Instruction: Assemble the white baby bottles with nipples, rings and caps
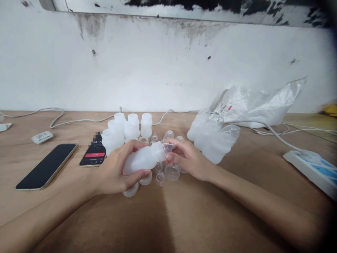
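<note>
My left hand (pixel 118 167) is wrapped round a frosted white baby bottle (pixel 140 160), which lies tilted on its side with its neck toward the right. At that neck my right hand (pixel 185 156) pinches a clear bottle nipple (pixel 167 147) between thumb and fingers. The nipple touches the bottle's mouth; how well it is seated I cannot tell. Below the bottle lie loose clear nipples (pixel 159 178), a clear cap (pixel 172 172) and translucent collar rings (pixel 131 190). My fingers hide some of these small parts.
Several uncapped bottles (pixel 146 125) stand behind my left hand. Bottles with clear tops (pixel 217 146) lie at the right, before a plastic bag (pixel 252 105). Two phones (pixel 46 167) rest at the left. A power strip (pixel 312 168) is at far right, with cables along the wall.
</note>
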`<action>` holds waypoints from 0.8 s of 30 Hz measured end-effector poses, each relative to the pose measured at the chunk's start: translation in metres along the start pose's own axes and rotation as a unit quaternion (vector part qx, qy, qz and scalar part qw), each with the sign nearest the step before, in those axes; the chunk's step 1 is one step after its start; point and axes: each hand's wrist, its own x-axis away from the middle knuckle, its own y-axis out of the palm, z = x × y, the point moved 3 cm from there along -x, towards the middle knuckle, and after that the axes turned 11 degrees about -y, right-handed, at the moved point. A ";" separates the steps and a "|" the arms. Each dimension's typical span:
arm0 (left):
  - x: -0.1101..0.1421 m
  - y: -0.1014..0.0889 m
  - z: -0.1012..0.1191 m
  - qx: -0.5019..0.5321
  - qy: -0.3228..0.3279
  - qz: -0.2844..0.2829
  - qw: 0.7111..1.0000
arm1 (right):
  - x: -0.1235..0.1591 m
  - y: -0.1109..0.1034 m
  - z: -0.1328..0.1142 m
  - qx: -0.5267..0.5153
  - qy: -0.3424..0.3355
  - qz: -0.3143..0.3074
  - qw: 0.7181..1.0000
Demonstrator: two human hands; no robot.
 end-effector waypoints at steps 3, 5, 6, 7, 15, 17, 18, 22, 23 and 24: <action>-0.001 0.000 -0.004 0.024 -0.012 0.011 1.000 | -0.002 -0.008 0.000 0.069 -0.063 -0.011 0.996; -0.001 0.001 -0.004 0.036 -0.015 0.004 0.999 | -0.003 -0.011 0.001 0.075 -0.120 -0.019 0.990; -0.001 0.001 -0.004 0.042 -0.013 -0.001 0.999 | -0.004 -0.012 0.001 0.076 -0.147 -0.026 0.986; -0.001 0.002 -0.003 0.047 -0.009 -0.007 0.999 | -0.004 -0.012 0.001 0.082 -0.167 -0.032 0.982; 0.000 0.003 -0.001 0.012 0.008 -0.021 1.000 | -0.006 -0.010 0.005 0.133 -0.107 0.004 0.985; 0.001 0.003 -0.001 0.003 0.015 -0.017 1.000 | -0.006 -0.008 0.005 0.130 -0.095 0.003 0.987; 0.001 0.004 -0.001 -0.001 0.018 -0.016 1.000 | -0.006 -0.006 0.005 0.131 -0.091 0.002 0.987; 0.002 0.005 -0.001 -0.013 0.015 -0.021 1.000 | -0.005 -0.004 0.004 0.135 -0.073 0.003 0.988; 0.002 0.004 0.000 -0.012 0.016 -0.022 1.000 | -0.005 -0.005 0.004 0.139 -0.069 0.002 0.988; 0.002 0.004 0.000 -0.011 0.018 -0.022 1.000 | -0.005 -0.005 0.004 0.145 -0.067 -0.001 0.987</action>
